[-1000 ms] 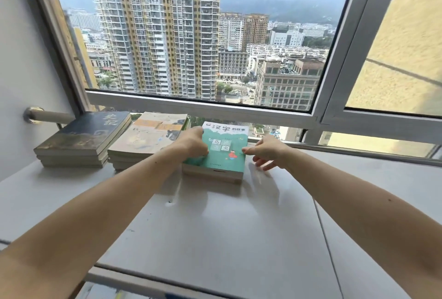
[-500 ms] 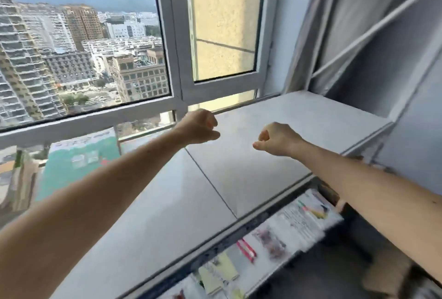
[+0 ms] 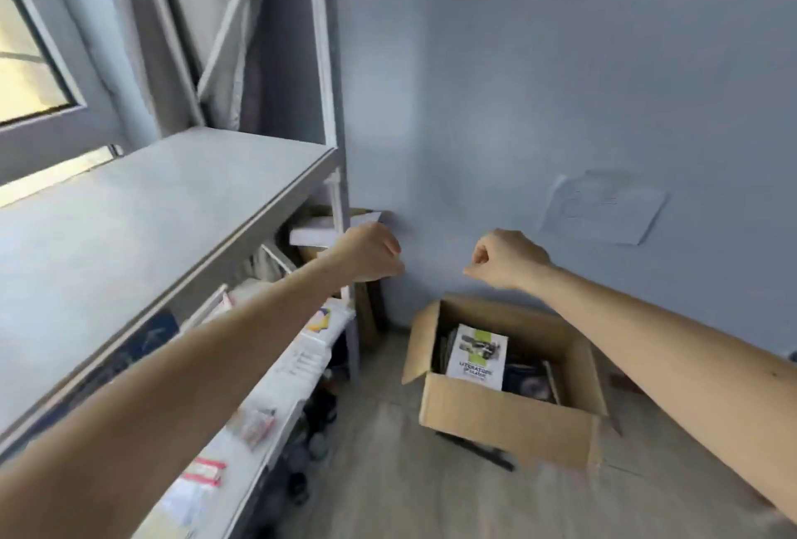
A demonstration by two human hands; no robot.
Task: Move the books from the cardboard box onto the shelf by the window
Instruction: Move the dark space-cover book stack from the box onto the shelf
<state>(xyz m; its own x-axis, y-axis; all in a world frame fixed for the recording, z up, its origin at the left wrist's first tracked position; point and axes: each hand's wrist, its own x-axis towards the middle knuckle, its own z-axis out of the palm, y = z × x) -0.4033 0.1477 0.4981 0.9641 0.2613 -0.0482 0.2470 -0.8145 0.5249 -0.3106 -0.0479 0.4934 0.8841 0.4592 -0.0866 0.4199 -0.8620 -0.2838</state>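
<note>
We've swung away from the window stacks; both fists, left hand (image 3: 374, 252) and right hand (image 3: 504, 258), are curled empty above the open brown cardboard box (image 3: 509, 413), white-covered book (image 3: 476, 357) next.

Wood-look floor (image 3: 388, 474) below both hands – open cardboard box (image 3: 504, 413) sits on it beneath the right hand (image 3: 504, 258). Grey shelf top (image 3: 142, 211) left of the left hand (image 3: 371, 252); lower shelf (image 3: 276, 392) under that forearm carries blurred small packets and papers
</note>
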